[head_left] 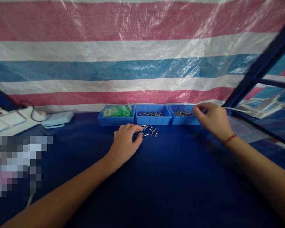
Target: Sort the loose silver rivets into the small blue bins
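On the blue tabletop, a small loose pile of blind rivets (153, 130) lies in front of the middle bin. My left hand (125, 141) rests at the pile's left side, thumb and fingers apart, its fingertips touching or just beside several rivets. Over the right end of the right blue bin (184, 120), my right hand (212, 120) is raised with thumb and forefinger pinched together; whatever they may hold is hidden. More rivet-like metal pieces fill that bin and the middle blue bin (153, 121).
A left blue bin (117, 121) holds green packets (122, 110). Farther left are a folded light-blue cloth-like item (58, 119) and a white power strip (19, 122) with a dark cable. A striped plastic sheet (133, 69) hangs behind; a blue metal frame (249, 74) stands right.
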{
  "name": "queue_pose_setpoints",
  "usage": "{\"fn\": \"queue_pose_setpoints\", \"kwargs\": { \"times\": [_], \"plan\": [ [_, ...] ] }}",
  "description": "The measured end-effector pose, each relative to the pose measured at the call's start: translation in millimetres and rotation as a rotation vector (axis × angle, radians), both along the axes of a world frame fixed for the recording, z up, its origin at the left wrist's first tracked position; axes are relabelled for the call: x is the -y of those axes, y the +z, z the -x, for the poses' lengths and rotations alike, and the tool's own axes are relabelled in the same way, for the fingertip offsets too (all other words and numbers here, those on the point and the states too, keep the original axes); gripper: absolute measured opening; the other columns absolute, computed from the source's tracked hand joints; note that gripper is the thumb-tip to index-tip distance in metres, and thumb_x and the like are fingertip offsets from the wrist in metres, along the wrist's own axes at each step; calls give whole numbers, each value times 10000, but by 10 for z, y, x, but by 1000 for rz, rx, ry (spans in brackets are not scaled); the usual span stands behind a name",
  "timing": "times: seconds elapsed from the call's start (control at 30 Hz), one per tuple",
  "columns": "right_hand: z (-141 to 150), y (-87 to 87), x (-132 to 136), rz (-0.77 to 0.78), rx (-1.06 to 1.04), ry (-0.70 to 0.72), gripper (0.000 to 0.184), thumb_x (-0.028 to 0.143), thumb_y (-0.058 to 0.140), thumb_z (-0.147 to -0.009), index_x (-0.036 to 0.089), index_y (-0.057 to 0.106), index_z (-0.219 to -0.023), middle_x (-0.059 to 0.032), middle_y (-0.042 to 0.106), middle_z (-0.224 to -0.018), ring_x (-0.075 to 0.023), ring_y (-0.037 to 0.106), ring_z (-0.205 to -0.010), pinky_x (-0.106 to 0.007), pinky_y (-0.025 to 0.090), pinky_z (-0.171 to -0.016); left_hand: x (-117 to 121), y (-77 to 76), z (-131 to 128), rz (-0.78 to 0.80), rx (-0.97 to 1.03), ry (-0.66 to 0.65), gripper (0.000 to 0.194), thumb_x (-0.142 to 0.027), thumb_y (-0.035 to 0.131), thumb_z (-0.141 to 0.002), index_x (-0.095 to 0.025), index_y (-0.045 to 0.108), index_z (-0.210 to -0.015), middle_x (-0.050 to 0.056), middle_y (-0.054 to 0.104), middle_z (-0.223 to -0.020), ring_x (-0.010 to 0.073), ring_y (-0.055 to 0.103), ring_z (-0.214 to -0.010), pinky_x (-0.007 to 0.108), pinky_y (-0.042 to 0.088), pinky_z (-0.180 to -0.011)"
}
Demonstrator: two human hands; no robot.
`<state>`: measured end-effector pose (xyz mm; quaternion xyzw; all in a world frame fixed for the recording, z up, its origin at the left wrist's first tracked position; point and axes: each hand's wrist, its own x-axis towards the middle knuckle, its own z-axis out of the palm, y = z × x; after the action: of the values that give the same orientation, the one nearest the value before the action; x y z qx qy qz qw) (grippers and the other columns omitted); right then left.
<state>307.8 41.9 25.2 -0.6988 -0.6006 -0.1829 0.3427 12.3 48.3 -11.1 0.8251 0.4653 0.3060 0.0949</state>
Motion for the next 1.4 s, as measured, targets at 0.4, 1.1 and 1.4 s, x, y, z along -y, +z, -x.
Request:
{"fn": "queue_pose_setpoints", "kwargs": {
  "times": [0.4, 1.1, 1.4],
  "plan": [
    [779, -141, 302, 126, 16, 532, 208, 246, 492, -857, 186, 602, -691, -38, 618, -705, -164, 572, -651, -299, 426, -634, 40, 20, -1, -7, -264, -60, 175, -284, 482, -888, -232, 648, -909, 29, 654, -968, 252, 550, -913, 386, 366, -746],
    [1157, -229, 494, 150, -842, 804, 75, 279, 660, -761, 215, 693, -783, -28, 697, -790, -166, 634, -723, -304, 524, -615, 240, 54, -156, 179, 346, -281, 114, -234, 534, -854, -211, 605, -940, 10, 646, -884, 149, 569, -805, 288, 440, -757],
    [1144, -217, 492, 125, -763, 775, 98, 294, 665, -757, 214, 704, -796, -20, 675, -728, -151, 611, -641, -279, 502, -542, 227, 39, -162, 155, 368, -301, 82, -231, 529, -854, -208, 598, -892, 9, 641, -861, 146, 582, -807, 283, 442, -741]
  ]
}}
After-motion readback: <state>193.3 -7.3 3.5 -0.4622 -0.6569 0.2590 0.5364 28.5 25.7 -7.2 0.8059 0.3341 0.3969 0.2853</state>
